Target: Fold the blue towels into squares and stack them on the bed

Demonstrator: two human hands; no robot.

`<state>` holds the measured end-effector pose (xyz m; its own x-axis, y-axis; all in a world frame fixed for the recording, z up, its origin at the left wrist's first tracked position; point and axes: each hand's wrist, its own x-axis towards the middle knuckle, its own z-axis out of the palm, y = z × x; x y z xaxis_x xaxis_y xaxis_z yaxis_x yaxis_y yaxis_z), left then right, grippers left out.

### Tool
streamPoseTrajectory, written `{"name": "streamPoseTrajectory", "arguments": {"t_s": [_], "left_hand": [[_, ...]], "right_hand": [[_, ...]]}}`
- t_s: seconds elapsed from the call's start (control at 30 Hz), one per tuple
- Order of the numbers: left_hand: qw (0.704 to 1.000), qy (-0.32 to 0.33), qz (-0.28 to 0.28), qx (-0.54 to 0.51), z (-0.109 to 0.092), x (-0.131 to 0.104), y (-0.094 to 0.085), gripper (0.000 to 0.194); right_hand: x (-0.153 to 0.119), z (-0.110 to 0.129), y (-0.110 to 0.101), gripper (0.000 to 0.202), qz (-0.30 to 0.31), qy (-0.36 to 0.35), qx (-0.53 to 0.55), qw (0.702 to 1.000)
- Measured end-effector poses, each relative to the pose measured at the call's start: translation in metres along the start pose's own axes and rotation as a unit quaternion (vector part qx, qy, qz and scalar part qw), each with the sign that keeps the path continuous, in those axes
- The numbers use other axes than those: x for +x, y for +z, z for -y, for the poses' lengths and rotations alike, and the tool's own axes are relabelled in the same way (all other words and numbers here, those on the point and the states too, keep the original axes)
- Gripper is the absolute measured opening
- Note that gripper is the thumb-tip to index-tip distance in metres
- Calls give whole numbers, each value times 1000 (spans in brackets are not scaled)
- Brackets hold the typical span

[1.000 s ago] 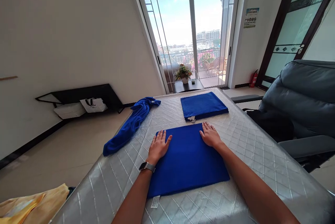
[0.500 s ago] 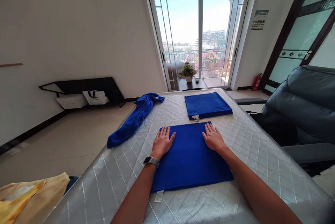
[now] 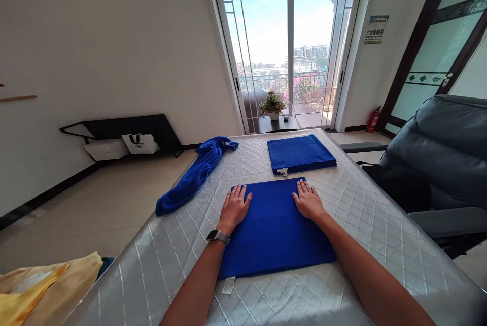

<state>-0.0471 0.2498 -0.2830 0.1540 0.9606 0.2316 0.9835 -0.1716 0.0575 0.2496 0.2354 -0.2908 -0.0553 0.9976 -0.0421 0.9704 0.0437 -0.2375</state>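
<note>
A blue towel [image 3: 274, 234], folded into a flat rectangle with a white tag at its near left corner, lies before me. My left hand [image 3: 234, 207] rests flat on its far left corner, fingers stretched out. On the far right corner lies my right hand [image 3: 309, 200], also flat with fingers extended. Just beyond is a stack of folded blue towels [image 3: 300, 153], with white tags at its near left corner. To the left, a crumpled blue towel [image 3: 196, 176] stretches along the edge of the quilted silver-grey surface [image 3: 182, 250]. Neither hand grips anything.
A dark recliner [image 3: 456, 148] stands along the right side. Yellow and tan cloth [image 3: 49, 285] sits low at the left. Behind the far edge are a flower pot [image 3: 274, 107] on a small dark table and a glass sliding door [image 3: 262, 26]. White bags [image 3: 140, 144] stand by the wall.
Both hands stay flat on the folded towel's far corners. The view has shifted very slightly; the towels look the same.
</note>
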Motion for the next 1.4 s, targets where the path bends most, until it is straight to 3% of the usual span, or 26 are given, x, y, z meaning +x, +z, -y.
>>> {"name": "streamPoseTrajectory", "arguments": {"t_s": [0.13,0.27,0.4,0.5,0.57,0.63,0.87,0.97,1.07,1.4], "left_hand": [[990,131,-30,-33,-22,-7,-14,48],[968,236,-21,-80,-80,-18,-12,49],[966,247,-3,-79,-137,-25,5,64],[971,224,28,-76,-148,-24,14,70],[974,209,44,-71,-137,-23,16,72],[980,182,50,-62,-114,-23,17,73],[999,12,41,-23,9,-27,20,73],[998,-28,41,-30,41,-30,21,76],[998,-36,45,-30,48,-32,21,81],[999,-40,20,-17,38,-33,12,81]], "right_hand": [[2,0,1,70,1,1,12,1000],[2,1,2,70,-5,2,23,1000],[1,0,2,67,-17,-8,12,1000],[1,0,3,68,-18,-11,7,1000],[1,0,3,68,-17,-8,12,1000],[1,1,3,69,-15,-3,20,1000],[2,0,2,69,-3,4,12,1000],[1,-1,3,69,-3,5,2,1000],[0,0,3,69,-8,5,-12,1000],[11,-5,0,67,-14,-18,-30,999]]}}
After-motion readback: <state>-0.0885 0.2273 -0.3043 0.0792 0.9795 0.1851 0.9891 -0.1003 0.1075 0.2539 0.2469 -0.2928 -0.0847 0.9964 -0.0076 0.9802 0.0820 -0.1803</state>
